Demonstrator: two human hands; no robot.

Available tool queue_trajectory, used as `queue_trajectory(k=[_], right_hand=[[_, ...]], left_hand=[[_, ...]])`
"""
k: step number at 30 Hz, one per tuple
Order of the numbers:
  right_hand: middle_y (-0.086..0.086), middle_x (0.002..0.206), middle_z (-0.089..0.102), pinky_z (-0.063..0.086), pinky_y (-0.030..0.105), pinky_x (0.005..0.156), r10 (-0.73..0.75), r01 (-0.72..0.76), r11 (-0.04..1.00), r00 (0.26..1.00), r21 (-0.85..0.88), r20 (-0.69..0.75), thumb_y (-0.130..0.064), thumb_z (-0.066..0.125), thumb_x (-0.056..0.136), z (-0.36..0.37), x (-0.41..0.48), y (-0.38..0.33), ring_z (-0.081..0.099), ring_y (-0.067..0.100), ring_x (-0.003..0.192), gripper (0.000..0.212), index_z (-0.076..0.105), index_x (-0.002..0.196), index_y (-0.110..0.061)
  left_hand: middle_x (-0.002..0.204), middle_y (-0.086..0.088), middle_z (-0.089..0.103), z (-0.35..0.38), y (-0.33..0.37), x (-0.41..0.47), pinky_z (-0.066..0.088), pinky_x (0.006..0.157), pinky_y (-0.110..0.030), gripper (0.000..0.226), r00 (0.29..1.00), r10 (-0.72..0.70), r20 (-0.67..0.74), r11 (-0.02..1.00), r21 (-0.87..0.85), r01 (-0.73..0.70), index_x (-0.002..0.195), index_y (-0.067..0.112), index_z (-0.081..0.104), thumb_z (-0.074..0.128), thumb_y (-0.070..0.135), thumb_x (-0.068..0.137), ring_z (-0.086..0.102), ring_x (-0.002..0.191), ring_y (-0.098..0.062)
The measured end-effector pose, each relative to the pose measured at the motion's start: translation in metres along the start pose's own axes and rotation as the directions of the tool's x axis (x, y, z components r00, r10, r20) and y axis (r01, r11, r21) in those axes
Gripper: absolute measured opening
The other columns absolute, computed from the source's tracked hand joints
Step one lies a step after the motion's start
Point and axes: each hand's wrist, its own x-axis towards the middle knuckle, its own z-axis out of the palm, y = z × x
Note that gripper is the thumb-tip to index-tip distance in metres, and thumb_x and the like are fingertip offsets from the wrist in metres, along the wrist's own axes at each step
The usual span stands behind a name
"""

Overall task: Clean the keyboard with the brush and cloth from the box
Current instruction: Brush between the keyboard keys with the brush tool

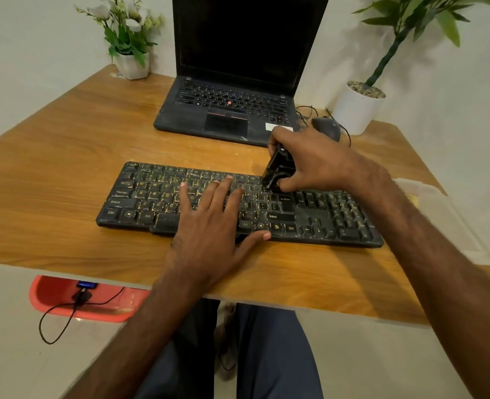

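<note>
The left hand [209, 226] lay flat, palm down, fingers spread and thumb out to the right. The right hand [310, 162] was curled tight round a brush [278, 168] (thumb underneath, knuckles up). Both forearms, bare, reached forward from the lower edge.

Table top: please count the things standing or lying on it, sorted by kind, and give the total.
Keyboards: 1, the black keyboard
Laptops: 1, the laptop
Mice: 1, the mouse
Potted plants: 2, the flower pot and the white pot
Brushes: 1, the brush in the right hand
Total: 6
</note>
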Motion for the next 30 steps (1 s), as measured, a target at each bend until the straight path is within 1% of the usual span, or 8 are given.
queue_trajectory(k=[2,5,8,11,15,18,25,30], right_hand=[[-0.001,0.105,0.06,0.056,0.034,0.076,0.019,-0.023,0.999,0.997,0.046,0.074,-0.026,0.082,0.072,-0.006,0.003,0.004,0.06,0.017,0.095,0.056,0.046,0.115,-0.022],[-0.002,0.105,0.059,0.049,0.024,0.072,0.065,-0.076,0.994,0.989,0.08,0.135,-0.023,0.083,0.072,-0.014,0.014,0.012,0.059,0.016,0.096,0.059,0.048,0.119,-0.019],[0.004,0.11,0.061,0.045,0.025,0.072,0.085,-0.085,0.996,0.996,-0.025,0.026,-0.024,0.083,0.074,-0.01,0.021,0.017,0.059,0.02,0.1,0.059,0.046,0.12,-0.017],[0.004,0.108,0.062,0.051,0.028,0.074,0.045,-0.05,0.997,0.996,-0.066,-0.073,-0.026,0.081,0.076,-0.001,0.013,0.014,0.062,0.022,0.099,0.056,0.045,0.118,-0.018],[-0.003,0.103,0.059,0.053,0.032,0.074,-0.015,0.014,0.998,1.0,-0.061,-0.013,-0.03,0.08,0.075,0.002,-0.009,-0.002,0.059,0.017,0.094,0.056,0.043,0.116,-0.022],[-0.004,0.104,0.058,0.055,0.029,0.073,-0.033,0.028,0.998,0.996,0.05,0.088,-0.03,0.082,0.072,-0.005,-0.019,-0.011,0.058,0.012,0.092,0.059,0.043,0.116,-0.026],[0.006,0.112,0.061,0.052,0.032,0.08,0.039,-0.045,0.981,0.998,-0.186,-0.039,-0.028,0.078,0.079,0.0,0.004,0.004,0.06,0.024,0.102,0.057,0.04,0.12,-0.017],[0.002,0.108,0.06,0.054,0.036,0.08,-0.013,0.004,0.978,0.999,-0.208,-0.044,-0.032,0.076,0.08,0.0,-0.005,-0.004,0.059,0.021,0.099,0.056,0.039,0.12,-0.02]], left_hand=[[0.164,-0.007,0.021,0.0,0.0,-0.001,0.003,0.119,-0.064,0.098,1.0,-0.001,0.0,1.0,0.0,0.001,0.154,0.02,0.028,0.008,0.086,0.084,0.02,0.151,-0.023],[0.164,-0.007,0.021,-0.001,0.0,-0.001,0.002,0.119,-0.064,0.099,1.0,-0.002,0.0,1.0,-0.006,0.002,0.154,0.02,0.027,0.008,0.086,0.084,0.02,0.151,-0.023],[0.164,-0.006,0.021,-0.002,0.0,-0.001,0.003,0.119,-0.064,0.1,1.0,-0.003,0.003,1.0,-0.013,0.003,0.154,0.021,0.026,0.006,0.087,0.082,0.019,0.151,-0.022],[0.164,-0.006,0.023,-0.002,0.0,-0.001,0.004,0.119,-0.064,0.101,1.0,-0.004,-0.003,1.0,-0.018,0.004,0.154,0.021,0.028,0.005,0.087,0.082,0.021,0.15,-0.023],[0.163,-0.006,0.023,0.0,0.0,0.0,0.006,0.119,-0.065,0.099,1.0,-0.001,-0.005,1.0,-0.012,0.001,0.153,0.021,0.029,0.006,0.087,0.083,0.022,0.15,-0.023],[0.163,-0.006,0.023,0.0,0.001,0.0,0.005,0.119,-0.065,0.099,1.0,0.001,-0.003,1.0,-0.01,-0.001,0.153,0.021,0.028,0.006,0.087,0.083,0.021,0.15,-0.022],[0.162,-0.006,0.027,-0.004,0.001,-0.002,0.008,0.119,-0.065,0.099,1.0,0.003,-0.01,1.0,-0.021,-0.003,0.153,0.02,0.031,0.007,0.086,0.083,0.024,0.149,-0.023],[0.163,-0.006,0.025,-0.003,0.001,-0.001,0.006,0.119,-0.065,0.098,1.0,-0.001,-0.005,1.0,-0.016,0.001,0.153,0.021,0.029,0.008,0.086,0.083,0.022,0.15,-0.022]])
